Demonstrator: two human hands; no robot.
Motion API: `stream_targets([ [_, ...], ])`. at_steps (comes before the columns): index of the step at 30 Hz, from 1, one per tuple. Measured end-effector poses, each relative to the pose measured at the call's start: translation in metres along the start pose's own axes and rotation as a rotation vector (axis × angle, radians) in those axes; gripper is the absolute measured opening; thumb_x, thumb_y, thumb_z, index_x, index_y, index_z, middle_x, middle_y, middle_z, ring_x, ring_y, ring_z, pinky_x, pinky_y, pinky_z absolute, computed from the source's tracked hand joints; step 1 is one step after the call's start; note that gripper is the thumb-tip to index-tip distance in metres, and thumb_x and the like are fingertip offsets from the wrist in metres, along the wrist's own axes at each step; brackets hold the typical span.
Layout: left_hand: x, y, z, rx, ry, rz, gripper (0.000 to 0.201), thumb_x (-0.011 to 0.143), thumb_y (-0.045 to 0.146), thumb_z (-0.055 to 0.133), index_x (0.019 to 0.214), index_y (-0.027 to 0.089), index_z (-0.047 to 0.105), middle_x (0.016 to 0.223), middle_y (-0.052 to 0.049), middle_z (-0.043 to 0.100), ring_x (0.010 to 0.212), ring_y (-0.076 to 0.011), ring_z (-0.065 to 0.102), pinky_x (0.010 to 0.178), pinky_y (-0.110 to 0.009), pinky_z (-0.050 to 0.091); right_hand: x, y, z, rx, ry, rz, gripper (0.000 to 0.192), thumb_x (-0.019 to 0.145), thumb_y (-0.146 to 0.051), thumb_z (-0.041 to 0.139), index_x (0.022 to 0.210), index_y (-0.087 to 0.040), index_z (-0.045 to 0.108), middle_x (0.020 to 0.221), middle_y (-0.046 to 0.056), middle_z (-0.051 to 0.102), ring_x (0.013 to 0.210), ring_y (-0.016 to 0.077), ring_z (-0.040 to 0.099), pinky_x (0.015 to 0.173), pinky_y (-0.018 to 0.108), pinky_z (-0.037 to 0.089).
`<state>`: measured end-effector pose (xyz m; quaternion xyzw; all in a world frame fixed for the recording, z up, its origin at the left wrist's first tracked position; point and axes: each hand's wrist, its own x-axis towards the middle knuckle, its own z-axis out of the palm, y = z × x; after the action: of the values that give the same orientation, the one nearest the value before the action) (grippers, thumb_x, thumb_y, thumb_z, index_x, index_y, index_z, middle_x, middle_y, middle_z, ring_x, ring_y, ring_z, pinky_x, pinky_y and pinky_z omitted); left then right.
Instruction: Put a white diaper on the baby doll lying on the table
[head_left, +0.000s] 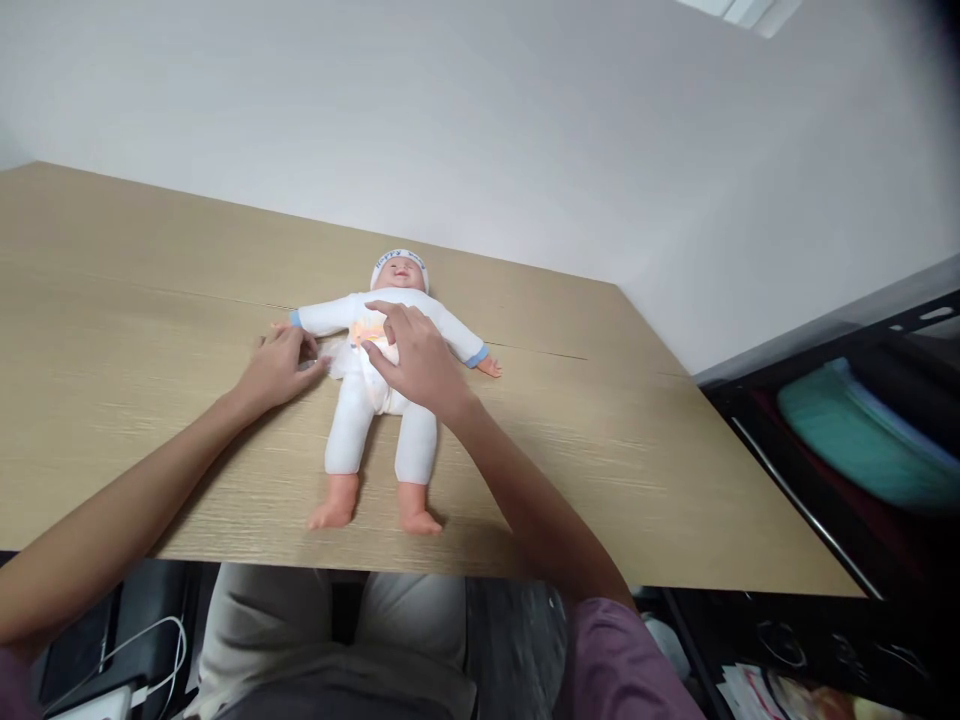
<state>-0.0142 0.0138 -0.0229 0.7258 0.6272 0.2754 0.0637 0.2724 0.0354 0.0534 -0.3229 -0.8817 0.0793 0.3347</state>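
A baby doll [418,440] in a white suit with blue cuffs and a white lettered cap lies on its back on the table, feet toward me. A white diaper [376,378] with an orange print at the waist is around its hips. At the doll's hip on the left side of the view, my left hand [276,368] has its fingers curled at the diaper's thin side flap [341,360], thumb against it. Over the doll's belly hovers my right hand [420,358], thumb and forefinger apart, holding nothing visible. It hides part of the chest and waist.
The wooden table [585,440] reaches back to a pale wall [480,120]. At the right stands a dark rack [757,440] with a green item [855,430] on it. Below the front edge are my legs [262,620] and a white cable [180,640].
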Motion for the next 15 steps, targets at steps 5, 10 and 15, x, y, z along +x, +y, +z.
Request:
stream_targets([
  [5,0.000,-0.001,-0.002,0.059,-0.065,-0.070,0.038,0.095,0.061,0.064,0.084,0.025,0.058,0.098,-0.014,0.075,0.108,-0.0415,0.067,0.104,-0.056,0.044,0.019,0.010,0.022,-0.003,-0.090,0.098,0.059,0.110,-0.036,0.066,0.162,-0.010,0.056,0.118,0.015,0.076,0.114,0.0338,0.065,0.110,0.049,0.051],
  [10,0.011,-0.002,-0.015,-0.348,-0.123,-0.221,0.046,0.092,0.060,0.067,0.067,0.024,0.054,0.069,-0.002,0.054,0.071,-0.0225,0.051,0.074,-0.036,0.037,0.017,0.021,0.036,0.019,-0.051,0.122,0.058,0.104,-0.037,0.071,0.158,-0.019,0.059,0.115,0.012,0.077,0.110,0.0342,0.066,0.107,0.050,0.052],
  [15,0.030,0.034,-0.020,-0.712,-0.091,-0.145,0.055,0.096,0.062,0.070,0.064,0.023,0.047,0.066,0.002,0.043,0.065,-0.0155,0.037,0.066,-0.033,0.030,0.017,0.018,0.036,0.026,-0.074,0.125,0.075,0.101,-0.045,0.079,0.166,-0.016,0.053,0.129,0.016,0.078,0.117,0.0369,0.066,0.110,0.053,0.051],
])
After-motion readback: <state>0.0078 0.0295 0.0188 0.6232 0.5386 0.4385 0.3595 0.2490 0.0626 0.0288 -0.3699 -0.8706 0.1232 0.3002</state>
